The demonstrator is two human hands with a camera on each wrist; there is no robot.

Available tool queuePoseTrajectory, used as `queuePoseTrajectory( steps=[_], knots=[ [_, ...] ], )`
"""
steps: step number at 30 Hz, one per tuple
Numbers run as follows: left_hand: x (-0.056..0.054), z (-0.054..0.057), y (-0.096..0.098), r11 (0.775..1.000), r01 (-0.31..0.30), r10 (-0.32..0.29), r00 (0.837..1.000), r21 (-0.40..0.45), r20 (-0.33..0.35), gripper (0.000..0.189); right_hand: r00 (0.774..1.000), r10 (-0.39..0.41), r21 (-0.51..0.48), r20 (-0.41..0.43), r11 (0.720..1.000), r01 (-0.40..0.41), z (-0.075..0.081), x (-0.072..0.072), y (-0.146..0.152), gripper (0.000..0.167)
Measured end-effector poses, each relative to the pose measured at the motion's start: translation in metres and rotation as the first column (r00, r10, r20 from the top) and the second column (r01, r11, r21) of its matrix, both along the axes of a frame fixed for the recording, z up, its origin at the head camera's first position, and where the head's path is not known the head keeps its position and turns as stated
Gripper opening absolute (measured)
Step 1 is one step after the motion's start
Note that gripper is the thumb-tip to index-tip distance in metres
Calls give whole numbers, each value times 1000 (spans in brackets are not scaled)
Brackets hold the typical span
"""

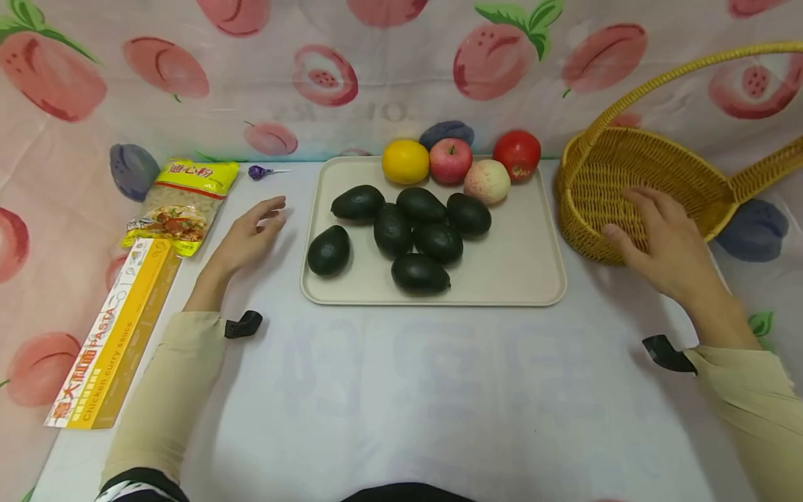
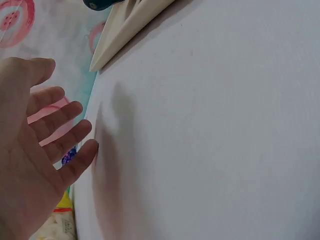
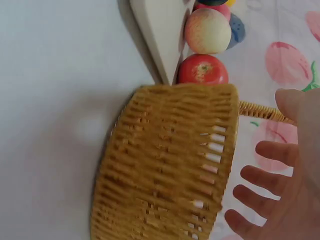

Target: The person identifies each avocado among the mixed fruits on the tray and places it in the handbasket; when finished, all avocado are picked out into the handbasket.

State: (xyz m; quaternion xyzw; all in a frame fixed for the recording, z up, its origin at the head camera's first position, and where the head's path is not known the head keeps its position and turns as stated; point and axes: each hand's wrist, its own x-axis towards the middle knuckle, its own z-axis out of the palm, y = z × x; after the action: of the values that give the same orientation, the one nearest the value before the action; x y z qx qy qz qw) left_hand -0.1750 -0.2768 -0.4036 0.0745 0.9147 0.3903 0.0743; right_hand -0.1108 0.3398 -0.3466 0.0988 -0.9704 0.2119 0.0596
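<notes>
Backdrop: peach-print cloth [image 1: 401,70] behind, white table [image 1: 439,390] in front.
Basket: yellow-brown wicker basket [image 1: 574,216], far right of the table, just right of the tray [image 1: 502,282]. Arched handle [image 1: 709,60] runs out past the right edge of the head view.
Basket handling: probably light and fairly stiff, weave may flex a little under squeeze. Grippy texture, low slip risk, not fragile.
Basket hold: handle looks like the best grip; rim works as second choice, though likely to tip it.
Right hand: right hand [image 1: 665,244] at the basket's near-right side, fingers extended and slightly spread, gripping nothing. Contact with wicker: can't tell.
Left hand: left hand [image 1: 245,240] left of the tray, fingers loosely extended, nothing held. Nearest small item is the purple lollipop [image 1: 258,172], farther off.
Tray load: dark avocados [image 1: 393,230] mostly left and middle; lemon [image 1: 405,162], apple [image 1: 450,161], peach [image 1: 487,182], tomato [image 1: 517,155] along the far side.
Head view only: basket interior, full avocado layout, pasta box [image 1: 116,335].
Right wrist only: see-through slots in the outer weave, right palm side.
Left wrist only: left palm, fingers fanned apart.
</notes>
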Motion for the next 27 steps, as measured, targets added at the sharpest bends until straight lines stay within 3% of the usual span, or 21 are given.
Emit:
queuePoseTrajectory(
  steps=[8,14,20,27],
  knots=[
    [-10,-13,15,999,3,-3,1000,53,-8,50,987,11,-135,-163,990,-34,-11,8,-18,49],
    [-14,-19,22,997,-34,35,999,65,-19,48,963,48,-189,-264,977,-101,-16,10,-34,43],
    [-16,-23,29,997,-56,59,996,56,-60,48,956,70,-193,-286,973,-129,-20,13,-51,38],
    [-22,-28,37,994,-76,85,990,82,-111,47,953,151,-179,-262,963,-202,-31,14,-71,37]
  ],
)
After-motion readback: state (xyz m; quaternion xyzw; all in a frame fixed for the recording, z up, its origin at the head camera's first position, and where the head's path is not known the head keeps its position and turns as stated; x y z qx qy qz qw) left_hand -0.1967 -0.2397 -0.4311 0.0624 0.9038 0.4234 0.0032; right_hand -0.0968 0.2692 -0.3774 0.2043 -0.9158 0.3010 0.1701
